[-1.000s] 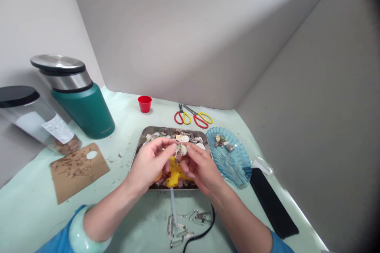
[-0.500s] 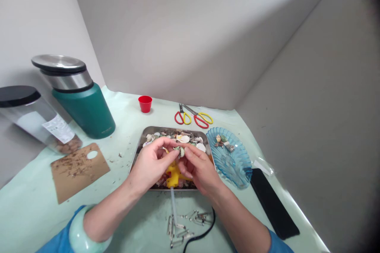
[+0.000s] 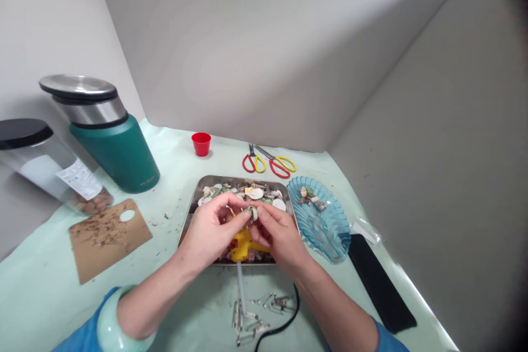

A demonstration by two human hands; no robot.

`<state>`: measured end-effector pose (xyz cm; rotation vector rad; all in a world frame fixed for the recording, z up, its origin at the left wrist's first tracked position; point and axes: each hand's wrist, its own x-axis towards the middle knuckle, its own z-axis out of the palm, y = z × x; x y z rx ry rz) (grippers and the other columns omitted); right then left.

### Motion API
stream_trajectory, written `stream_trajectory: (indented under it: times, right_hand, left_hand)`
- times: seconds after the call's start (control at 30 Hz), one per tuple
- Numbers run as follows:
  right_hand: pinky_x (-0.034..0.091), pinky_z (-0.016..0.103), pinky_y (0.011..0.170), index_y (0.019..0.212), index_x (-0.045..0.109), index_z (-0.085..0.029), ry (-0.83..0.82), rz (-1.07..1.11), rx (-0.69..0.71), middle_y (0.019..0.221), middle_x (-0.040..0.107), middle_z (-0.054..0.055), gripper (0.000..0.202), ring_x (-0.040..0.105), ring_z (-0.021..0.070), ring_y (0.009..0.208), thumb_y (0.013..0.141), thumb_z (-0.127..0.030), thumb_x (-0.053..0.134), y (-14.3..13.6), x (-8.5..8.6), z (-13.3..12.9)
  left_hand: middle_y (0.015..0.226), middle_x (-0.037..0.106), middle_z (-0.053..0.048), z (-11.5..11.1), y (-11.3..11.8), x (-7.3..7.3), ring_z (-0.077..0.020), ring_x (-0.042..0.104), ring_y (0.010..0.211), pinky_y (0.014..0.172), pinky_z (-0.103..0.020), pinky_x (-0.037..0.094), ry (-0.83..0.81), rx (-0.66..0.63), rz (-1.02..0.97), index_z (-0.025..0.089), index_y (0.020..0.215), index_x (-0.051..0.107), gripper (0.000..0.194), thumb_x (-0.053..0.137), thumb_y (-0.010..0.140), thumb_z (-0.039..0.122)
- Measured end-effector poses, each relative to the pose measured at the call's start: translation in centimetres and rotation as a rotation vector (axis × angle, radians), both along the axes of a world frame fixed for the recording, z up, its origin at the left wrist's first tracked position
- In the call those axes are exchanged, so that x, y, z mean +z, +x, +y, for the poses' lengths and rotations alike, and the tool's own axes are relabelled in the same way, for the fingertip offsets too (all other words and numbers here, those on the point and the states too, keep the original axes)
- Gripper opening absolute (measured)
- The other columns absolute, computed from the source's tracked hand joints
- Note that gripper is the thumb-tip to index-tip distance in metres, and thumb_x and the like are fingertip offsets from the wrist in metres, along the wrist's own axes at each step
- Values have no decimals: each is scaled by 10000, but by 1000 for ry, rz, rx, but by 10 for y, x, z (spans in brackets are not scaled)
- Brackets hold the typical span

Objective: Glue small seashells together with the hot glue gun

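Observation:
Between the fingertips of both hands is a small green and white seashell (image 3: pixel 253 213). My left hand (image 3: pixel 214 226) pinches it from the left, and my right hand (image 3: pixel 279 231) pinches it from the right. Both are held above a metal tray (image 3: pixel 190 210) filled with mixed shells. A yellow hot glue gun (image 3: pixel 242 247) lies on the tray below my fingers, partly hidden by them. Its clear glue stick (image 3: pixel 241 286) sticks out toward me over the tray's near edge.
Scattered safety pins (image 3: pixel 243 322) and a black cord (image 3: pixel 284 330) lie in front. A blue shell-shaped dish (image 3: pixel 325 231) holds several shells, beside a black case (image 3: pixel 381 283). Scissors (image 3: pixel 272 162), a red cup (image 3: pixel 201 144), a green bottle (image 3: pixel 117 151), a clear jar (image 3: pixel 53 168) and cardboard (image 3: pixel 136 234) surround the tray.
The shell has turned slightly between my fingertips and sits a little lower. Both hands otherwise keep nearly the same place.

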<state>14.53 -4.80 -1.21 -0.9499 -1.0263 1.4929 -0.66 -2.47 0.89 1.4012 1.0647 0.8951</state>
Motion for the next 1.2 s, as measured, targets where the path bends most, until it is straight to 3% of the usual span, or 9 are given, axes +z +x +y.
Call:
stream_trajectory:
  times: [0.17, 0.37, 0.5, 0.6, 0.73, 0.97, 1.2]
  right_hand:
    - [211, 176, 382, 1095, 618, -188, -13, 74, 72, 525, 511, -43, 313, 303, 57, 391, 881, -400, 534, -2, 4, -2]
    - [216, 146, 332, 966, 612, -163, -69, 316, 99, 754, 618, 29, 205, 420, 45, 420, 867, -334, 555, 0, 9, 1]
    - [218, 138, 326, 977, 593, -172, -117, 404, 144, 679, 597, -7, 183, 383, 27, 358, 895, -311, 507, 0, 8, 2]
    - [223, 139, 321, 986, 583, -179, -139, 409, 128, 639, 595, -20, 181, 372, 25, 327, 904, -314, 494, -1, 7, 1]
    - [222, 141, 317, 1012, 576, -180, -171, 385, 93, 581, 579, -30, 193, 351, 29, 309, 916, -315, 477, -4, 8, -1]
    - [192, 149, 317, 1003, 548, -192, -262, 339, 53, 477, 501, -68, 166, 273, 30, 295, 908, -315, 489, -5, 9, -1]
    - [155, 148, 316, 1012, 539, -187, -270, 253, -1, 422, 487, -80, 208, 227, 24, 279, 881, -348, 529, -6, 13, -3]
  left_hand:
    - [704, 642, -12, 2, 0, 4, -125, 547, 550, 470, -203, 408, 59, 47, 17, 184, 927, 634, 229, 624, 779, 358]
    - [677, 601, 14, -1, -1, 15, -100, 477, 514, 488, -207, 405, 83, 42, 1, 194, 973, 633, 244, 565, 832, 382]
    - [853, 592, -10, 0, -4, 14, -100, 505, 597, 565, -225, 443, 324, 25, 74, 208, 967, 637, 163, 556, 844, 278]
    - [983, 567, -26, 1, -6, 12, -110, 549, 690, 611, -232, 464, 447, -33, 136, 218, 955, 645, 161, 514, 863, 224]
    - [1048, 546, -27, 2, -7, 12, -104, 555, 676, 581, -231, 464, 478, -83, 231, 247, 1051, 623, 237, 482, 870, 186]
    - [1023, 548, -16, 0, -9, 15, -96, 518, 620, 586, -253, 440, 605, -136, 445, 230, 1021, 617, 230, 500, 842, 144]
    - [981, 566, -16, 2, -11, 13, -119, 542, 695, 622, -259, 446, 671, -155, 483, 211, 976, 636, 190, 518, 842, 146]
